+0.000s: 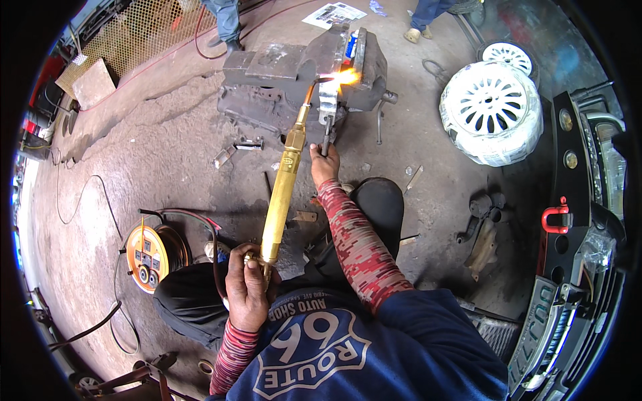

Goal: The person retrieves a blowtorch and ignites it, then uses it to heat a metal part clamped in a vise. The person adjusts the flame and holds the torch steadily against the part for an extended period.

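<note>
Left hand [247, 289] wraps the base of a brass gas torch [282, 194] whose flame [348, 75] plays at 12 o'clock on a metal strip [328, 100] clamped in the bench vise [301, 73], while right hand [324, 162] grips pliers [327, 137] holding that strip's lower end.

A white car wheel [491, 110] wrapped in clear plastic lies on the dirty floor [134, 167], with a second white wheel [506, 55] just behind it. An orange round box with dials [148, 255] sits nearby. A red hook [555, 218] hangs on a black bumper [576, 167]. A paper [334, 14] lies far back.
</note>
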Motion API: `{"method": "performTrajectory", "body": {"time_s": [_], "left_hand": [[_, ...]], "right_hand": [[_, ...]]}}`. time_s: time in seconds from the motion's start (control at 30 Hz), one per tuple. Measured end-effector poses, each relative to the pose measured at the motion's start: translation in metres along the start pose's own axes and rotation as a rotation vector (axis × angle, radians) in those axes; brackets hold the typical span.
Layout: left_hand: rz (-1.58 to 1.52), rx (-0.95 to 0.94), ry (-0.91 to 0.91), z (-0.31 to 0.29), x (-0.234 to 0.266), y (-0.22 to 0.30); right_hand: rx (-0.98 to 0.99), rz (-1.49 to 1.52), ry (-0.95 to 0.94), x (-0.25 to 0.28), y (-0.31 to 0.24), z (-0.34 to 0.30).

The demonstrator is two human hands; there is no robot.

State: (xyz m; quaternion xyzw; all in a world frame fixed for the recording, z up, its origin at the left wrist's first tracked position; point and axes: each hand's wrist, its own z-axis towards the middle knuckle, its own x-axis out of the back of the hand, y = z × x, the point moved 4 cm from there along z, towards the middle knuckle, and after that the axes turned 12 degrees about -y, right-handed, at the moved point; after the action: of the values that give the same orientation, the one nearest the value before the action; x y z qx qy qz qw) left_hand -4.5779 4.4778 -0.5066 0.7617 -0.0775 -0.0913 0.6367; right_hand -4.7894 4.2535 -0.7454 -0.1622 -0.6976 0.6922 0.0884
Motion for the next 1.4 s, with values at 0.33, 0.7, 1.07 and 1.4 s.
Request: {"method": "performTrajectory", "body": {"time_s": [0.33,0.7,1.07,1.4], "left_hand": [[-0.014,0.003,0.051,-0.002,0.001,-0.002],[-0.016,0.007,0.001,0.000,-0.001,-0.002],[0.020,-0.001,0.059,-0.002,0.001,-0.004],[0.025,-0.019,0.063,-0.001,0.003,-0.002]], "right_hand": [[0.026,0.007,0.005,-0.001,-0.001,0.002],[0.015,0.000,-0.004,-0.001,-0.004,0.000],[-0.006,0.036,-0.004,0.000,-0.003,0.000],[0.030,-0.002,0.010,0.001,0.007,0.003]]}}
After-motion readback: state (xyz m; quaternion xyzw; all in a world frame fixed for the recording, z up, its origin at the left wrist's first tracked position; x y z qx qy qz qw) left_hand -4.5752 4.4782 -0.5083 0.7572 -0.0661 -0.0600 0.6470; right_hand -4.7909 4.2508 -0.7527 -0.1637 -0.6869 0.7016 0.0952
